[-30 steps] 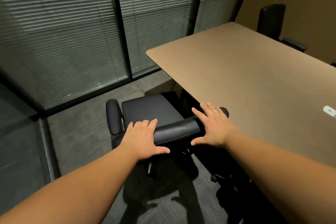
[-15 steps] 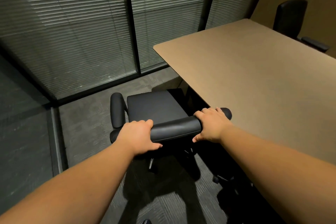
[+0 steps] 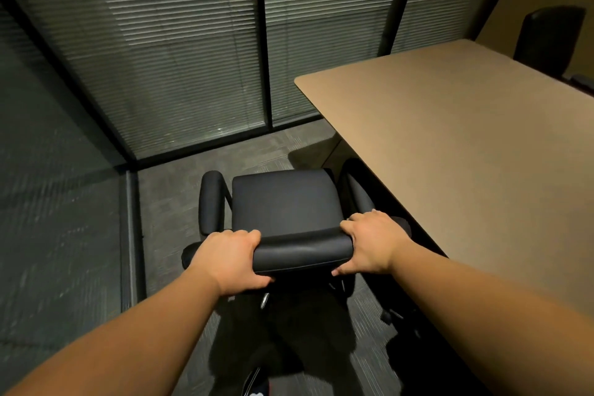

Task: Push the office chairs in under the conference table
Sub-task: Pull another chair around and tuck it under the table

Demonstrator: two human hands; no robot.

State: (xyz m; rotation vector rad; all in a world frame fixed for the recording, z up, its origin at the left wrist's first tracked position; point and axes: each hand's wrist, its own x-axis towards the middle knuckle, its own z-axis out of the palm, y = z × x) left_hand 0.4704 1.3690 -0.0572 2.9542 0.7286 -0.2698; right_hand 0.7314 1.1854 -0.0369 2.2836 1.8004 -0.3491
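Observation:
A black office chair with padded armrests stands on the carpet beside the left edge of the tan conference table. Its seat lies out in the open, not under the tabletop; the right armrest sits close to the table's edge. My left hand grips the left end of the chair's backrest top. My right hand grips the right end. The chair's base and wheels are mostly hidden in shadow under the seat.
A second black chair stands at the table's far side, top right. Glass walls with closed blinds run behind and to the left of the chair. Grey carpet covers the floor around it.
My hands went from resting flat on the backrest to curled tight around it. The chair has swung away from the table's edge, so its whole seat now shows.

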